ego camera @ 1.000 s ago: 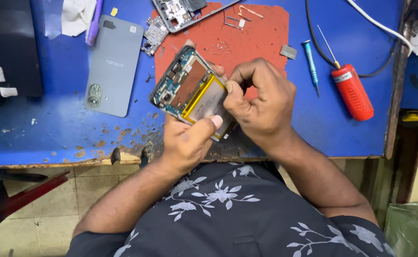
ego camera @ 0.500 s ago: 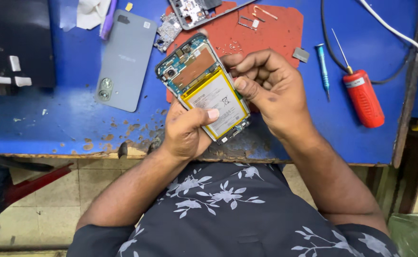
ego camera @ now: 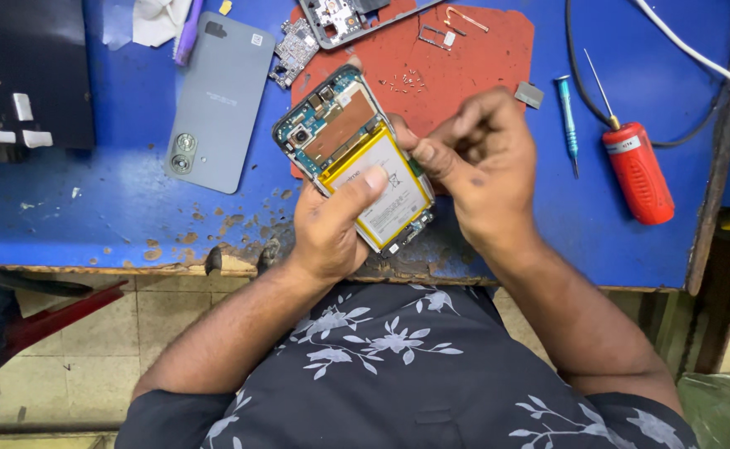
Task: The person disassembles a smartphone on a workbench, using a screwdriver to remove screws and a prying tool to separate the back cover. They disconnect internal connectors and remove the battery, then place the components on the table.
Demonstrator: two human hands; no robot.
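Chipped blue workbench [ego camera: 90,216]: left hand [ego camera: 331,229] grasps opened phone [ego camera: 356,158]; right hand [ego camera: 485,166] clenched.

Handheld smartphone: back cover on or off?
Off: the smartphone shows battery and circuit board; a grey back cover lies on the table.
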